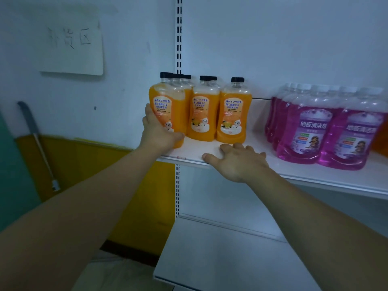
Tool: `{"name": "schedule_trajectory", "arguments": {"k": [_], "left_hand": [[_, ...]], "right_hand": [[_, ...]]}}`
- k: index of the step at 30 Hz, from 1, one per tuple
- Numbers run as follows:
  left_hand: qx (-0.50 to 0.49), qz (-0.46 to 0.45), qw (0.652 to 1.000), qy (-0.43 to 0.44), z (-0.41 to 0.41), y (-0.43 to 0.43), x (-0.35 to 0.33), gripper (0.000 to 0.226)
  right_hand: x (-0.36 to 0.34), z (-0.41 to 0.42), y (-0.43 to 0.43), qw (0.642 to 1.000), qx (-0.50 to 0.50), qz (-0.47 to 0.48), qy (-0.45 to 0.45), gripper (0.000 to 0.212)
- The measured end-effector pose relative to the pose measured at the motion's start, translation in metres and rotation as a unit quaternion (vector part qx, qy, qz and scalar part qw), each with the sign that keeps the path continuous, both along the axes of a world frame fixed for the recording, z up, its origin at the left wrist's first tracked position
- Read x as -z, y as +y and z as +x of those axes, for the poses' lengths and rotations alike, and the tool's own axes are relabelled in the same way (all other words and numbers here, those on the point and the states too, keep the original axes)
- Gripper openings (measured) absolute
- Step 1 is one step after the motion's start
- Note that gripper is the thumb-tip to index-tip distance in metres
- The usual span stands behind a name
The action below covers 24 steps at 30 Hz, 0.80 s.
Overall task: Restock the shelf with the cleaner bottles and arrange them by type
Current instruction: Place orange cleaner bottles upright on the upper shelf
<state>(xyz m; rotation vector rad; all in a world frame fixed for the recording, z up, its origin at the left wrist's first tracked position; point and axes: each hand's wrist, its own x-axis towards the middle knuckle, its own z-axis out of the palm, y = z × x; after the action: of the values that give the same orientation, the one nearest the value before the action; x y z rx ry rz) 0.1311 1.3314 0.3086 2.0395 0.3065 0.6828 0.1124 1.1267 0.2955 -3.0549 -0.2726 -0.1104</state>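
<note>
On the shelf (294, 172), far left, the left grip (159, 133) curls round an orange bottle (168, 106) while the right grip (239, 162) lies spread flat on its front edge.

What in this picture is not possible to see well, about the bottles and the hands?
Head view, orange bottles: those behind the front row are mostly hidden by it; count unclear.
Head view, purple bottles: the row is cut off by the right edge.
Head view, left hand: some fingers are hidden behind the leftmost orange bottle.
Head view, paper sign: writing too faint and blurred to read.
</note>
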Motion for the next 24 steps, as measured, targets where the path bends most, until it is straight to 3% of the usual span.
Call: {"name": "schedule_trajectory", "arguments": {"k": [24], "left_hand": [[0.044,-0.007,0.999,0.024,0.034,0.012,0.005,0.12]], "right_hand": [[-0.001,-0.002,0.0,1.0,-0.002,0.003,-0.004,0.088]]}}
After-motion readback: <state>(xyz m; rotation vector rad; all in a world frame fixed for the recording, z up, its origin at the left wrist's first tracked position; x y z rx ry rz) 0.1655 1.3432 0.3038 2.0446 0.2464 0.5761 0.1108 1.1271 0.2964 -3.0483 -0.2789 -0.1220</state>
